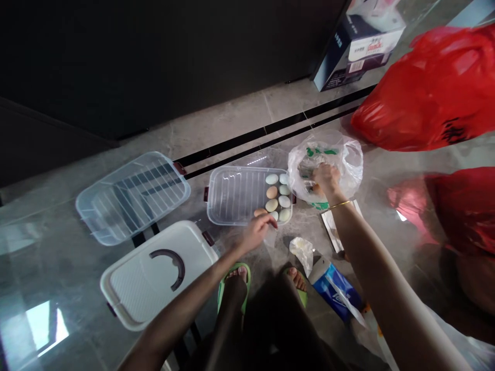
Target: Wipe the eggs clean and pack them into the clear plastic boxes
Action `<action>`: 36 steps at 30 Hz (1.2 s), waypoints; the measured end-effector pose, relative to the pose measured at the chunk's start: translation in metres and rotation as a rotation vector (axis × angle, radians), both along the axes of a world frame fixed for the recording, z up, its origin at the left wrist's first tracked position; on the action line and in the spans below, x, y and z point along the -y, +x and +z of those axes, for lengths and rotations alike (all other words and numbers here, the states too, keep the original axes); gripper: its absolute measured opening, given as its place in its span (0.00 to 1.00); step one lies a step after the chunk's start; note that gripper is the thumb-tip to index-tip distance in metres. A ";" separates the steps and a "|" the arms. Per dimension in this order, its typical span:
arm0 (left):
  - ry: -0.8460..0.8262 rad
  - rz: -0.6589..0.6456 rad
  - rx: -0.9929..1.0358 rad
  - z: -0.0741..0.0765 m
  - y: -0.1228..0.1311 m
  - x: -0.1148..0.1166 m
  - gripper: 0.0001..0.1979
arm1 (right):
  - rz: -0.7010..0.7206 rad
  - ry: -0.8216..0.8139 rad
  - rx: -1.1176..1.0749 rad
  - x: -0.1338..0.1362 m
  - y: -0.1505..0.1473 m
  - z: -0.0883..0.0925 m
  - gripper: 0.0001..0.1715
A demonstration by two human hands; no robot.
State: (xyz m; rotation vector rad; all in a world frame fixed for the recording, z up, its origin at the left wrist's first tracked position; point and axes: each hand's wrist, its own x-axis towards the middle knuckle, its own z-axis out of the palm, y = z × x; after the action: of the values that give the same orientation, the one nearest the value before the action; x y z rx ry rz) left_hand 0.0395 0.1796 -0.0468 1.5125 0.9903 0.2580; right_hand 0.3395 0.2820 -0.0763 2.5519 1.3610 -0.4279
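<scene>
My left hand (pixel 258 230) is at the near rim of a clear plastic egg box (pixel 235 198), fingers curled. A thin pale piece that looks like tissue (pixel 270 238) hangs below its fingertips. Beside those fingers lies a brown egg (pixel 260 212), partly covered. Several white, cream and brown eggs (pixel 271 192) sit in rows at the box's right end. My right hand (pixel 327 178) reaches into a white translucent plastic bag (pixel 350 162), its fingers bent and partly hidden. Close below it a brownish egg (pixel 317 189) shows; whether the hand grips anything is unclear.
Left are another clear box (pixel 154 185) and a white lid (pixel 143 293) with a dark handle. Crumpled tissue (pixel 302 253), a blue tissue pack (pixel 334 288) and a small white box (pixel 331 232) lie nearer. Red bags (pixel 433 93) and a carton (pixel 358 46) stand right.
</scene>
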 end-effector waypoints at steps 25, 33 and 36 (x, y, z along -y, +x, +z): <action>-0.816 0.177 0.372 -0.013 0.060 0.053 0.34 | -0.385 0.772 -1.014 0.256 -0.103 0.027 0.24; -0.466 0.331 0.320 0.012 0.056 0.052 0.27 | -0.188 0.916 -0.821 0.242 -0.129 0.032 0.23; -0.556 0.374 0.314 0.018 0.057 0.051 0.29 | -0.127 0.969 -0.806 0.240 -0.126 0.034 0.23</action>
State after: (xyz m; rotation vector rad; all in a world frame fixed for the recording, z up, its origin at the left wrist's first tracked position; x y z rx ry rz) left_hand 0.0962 0.1289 -0.0285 0.7512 0.9814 0.4306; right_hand 0.2134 0.0416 -0.0422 3.4392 2.0410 -1.1485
